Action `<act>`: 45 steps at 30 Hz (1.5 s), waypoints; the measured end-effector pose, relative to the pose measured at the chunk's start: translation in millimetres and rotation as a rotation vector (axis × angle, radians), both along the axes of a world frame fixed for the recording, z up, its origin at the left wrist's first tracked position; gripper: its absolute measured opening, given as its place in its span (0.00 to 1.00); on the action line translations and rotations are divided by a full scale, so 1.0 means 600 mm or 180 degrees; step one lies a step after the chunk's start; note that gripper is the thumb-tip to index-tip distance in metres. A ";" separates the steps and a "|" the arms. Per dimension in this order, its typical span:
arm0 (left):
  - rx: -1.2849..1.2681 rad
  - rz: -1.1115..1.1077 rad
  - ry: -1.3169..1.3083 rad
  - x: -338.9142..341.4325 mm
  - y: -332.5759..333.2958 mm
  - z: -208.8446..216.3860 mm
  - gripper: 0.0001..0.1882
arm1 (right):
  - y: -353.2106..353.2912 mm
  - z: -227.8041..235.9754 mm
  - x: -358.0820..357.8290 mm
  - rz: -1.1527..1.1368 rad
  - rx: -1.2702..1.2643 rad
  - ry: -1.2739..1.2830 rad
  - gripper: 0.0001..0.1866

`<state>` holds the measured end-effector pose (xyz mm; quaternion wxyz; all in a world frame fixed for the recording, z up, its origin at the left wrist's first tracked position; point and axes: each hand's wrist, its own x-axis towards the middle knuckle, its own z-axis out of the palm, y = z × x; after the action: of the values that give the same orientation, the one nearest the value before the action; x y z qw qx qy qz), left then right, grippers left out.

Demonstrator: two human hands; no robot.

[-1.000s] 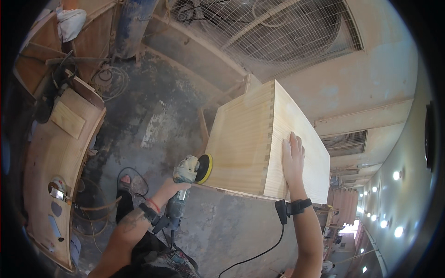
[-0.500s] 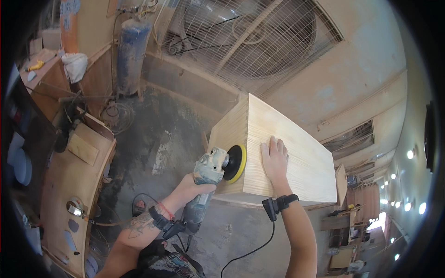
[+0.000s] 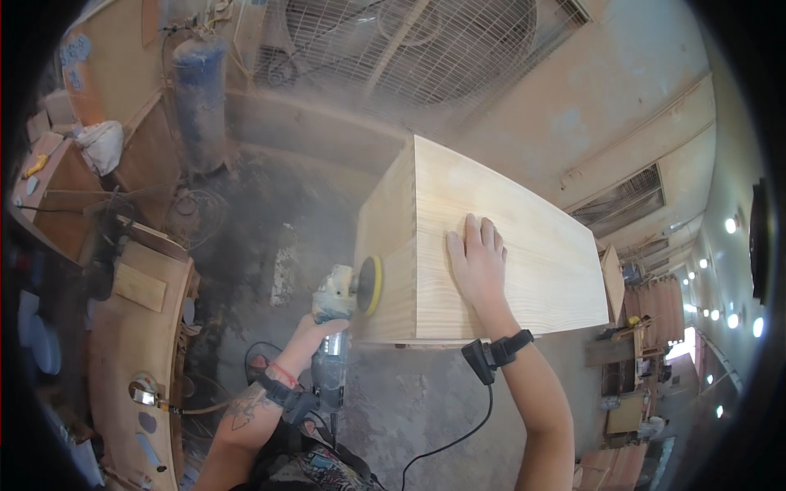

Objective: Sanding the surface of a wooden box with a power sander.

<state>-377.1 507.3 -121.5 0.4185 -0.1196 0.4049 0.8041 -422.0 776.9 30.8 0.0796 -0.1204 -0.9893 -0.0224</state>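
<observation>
My left hand [image 3: 308, 337] is wrapped round the body of a worn disc sander [image 3: 332, 372]. Its round pad [image 3: 372, 285], black with a yellow rim, is pressed against the left end of a pale wooden box [image 3: 524, 254], or very close to it. My right hand [image 3: 481, 274] lies flat on the broad, grained face of the box, fingers stretched out and thumb apart. Fine dust hangs in the air around the box's left end. What supports the box underneath is hidden.
A large caged fan [image 3: 409, 57] fills the far wall. At the far left stands a dusty blue tank [image 3: 201, 102]. A wooden bench [image 3: 131, 360] holding a small board [image 3: 139, 286] runs along the left. A cable [image 3: 446, 446] hangs from my right wrist strap.
The sander has shifted left in view, from near the box's front corner to farther along its left end. The dust haze has thickened. My right hand stays flat on the box.
</observation>
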 end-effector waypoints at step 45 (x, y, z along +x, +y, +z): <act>-0.0213 -0.0073 -0.0382 -0.039 0.019 -0.128 0.18 | -0.006 -0.013 0.002 0.0160 0.0043 0.0481 0.32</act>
<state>-400.6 518.4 -198.4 0.4470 -0.1769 0.4071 0.7767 -421.0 773.2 23.2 0.1554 -0.0963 -0.9830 -0.0179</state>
